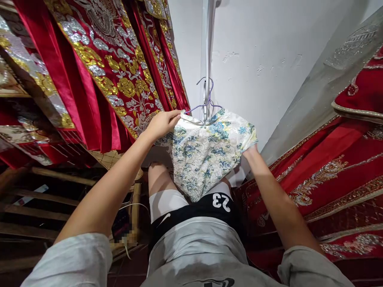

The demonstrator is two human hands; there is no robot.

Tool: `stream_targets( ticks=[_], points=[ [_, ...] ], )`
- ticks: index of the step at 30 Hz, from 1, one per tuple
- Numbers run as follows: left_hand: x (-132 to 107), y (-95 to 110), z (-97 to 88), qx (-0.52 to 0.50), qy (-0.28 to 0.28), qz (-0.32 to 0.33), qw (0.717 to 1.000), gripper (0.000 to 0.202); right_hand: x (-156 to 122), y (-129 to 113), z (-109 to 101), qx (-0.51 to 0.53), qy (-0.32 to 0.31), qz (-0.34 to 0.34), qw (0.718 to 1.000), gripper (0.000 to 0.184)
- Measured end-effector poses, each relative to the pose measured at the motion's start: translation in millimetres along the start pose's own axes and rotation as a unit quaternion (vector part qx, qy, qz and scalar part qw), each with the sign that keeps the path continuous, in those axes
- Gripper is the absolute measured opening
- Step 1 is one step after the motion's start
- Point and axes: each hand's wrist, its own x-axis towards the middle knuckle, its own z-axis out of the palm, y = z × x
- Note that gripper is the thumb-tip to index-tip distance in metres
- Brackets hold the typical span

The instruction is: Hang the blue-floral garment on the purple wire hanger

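Observation:
A white floral blouse point(206, 155) with blue and yellow flowers and a stand-up collar hangs in front of my legs. Inside its neck sits a purple hanger point(209, 103), its hook sticking up above the collar. My left hand point(164, 124) is closed, pinching the blouse at the shoulder beside the collar. On the other side, my right hand goes in under the short sleeve; only the wrist shows at the sleeve's edge, and the fingers are hidden by the cloth.
Red garments with gold and silver sequins point(125, 83) hang at left. More red embroidered cloth point(323, 179) lies close on the right. A white wall point(254, 59) with a vertical pipe point(206, 44) stands ahead. Low at left is a wooden slatted frame point(50, 213).

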Motion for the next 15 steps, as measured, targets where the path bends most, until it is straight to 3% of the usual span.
stream_targets(
  ticks=[4, 8, 11, 13, 14, 15],
  points=[
    [10.7, 14.7, -2.7, 0.053, 0.011, 0.006, 0.999, 0.035, 17.0, 13.2, -19.3, 0.114, 0.072, -0.028, 0.99, 0.08],
    [47.2, 30.8, 0.7, 0.054, 0.073, 0.011, 0.996, 0.028, 13.3, -2.9, -26.8, 0.144, 0.133, -0.066, 0.978, 0.078],
    [66.2, 38.5, 11.0, 0.053, 0.089, 0.036, 0.994, 0.022, -28.1, -30.3, -12.4, 0.213, 0.178, -0.077, 0.958, 0.078],
    [64.8, 40.2, 24.4, 0.016, 0.103, 0.055, 0.993, 0.019, -68.0, -46.3, 8.0, 0.27, 0.15, -0.075, 0.948, 0.083],
    [59.9, 40.2, 33.1, -0.026, 0.111, 0.059, 0.992, 0.016, -87.2, -52.1, 21.1, 0.288, 0.104, -0.071, 0.949, 0.086],
    [53.0, 39.9, 42.9, -0.077, 0.117, 0.06, 0.988, 0.015, -103.7, -56.2, 35.7, 0.306, 0.018, -0.061, 0.95, 0.093]
  ],
)
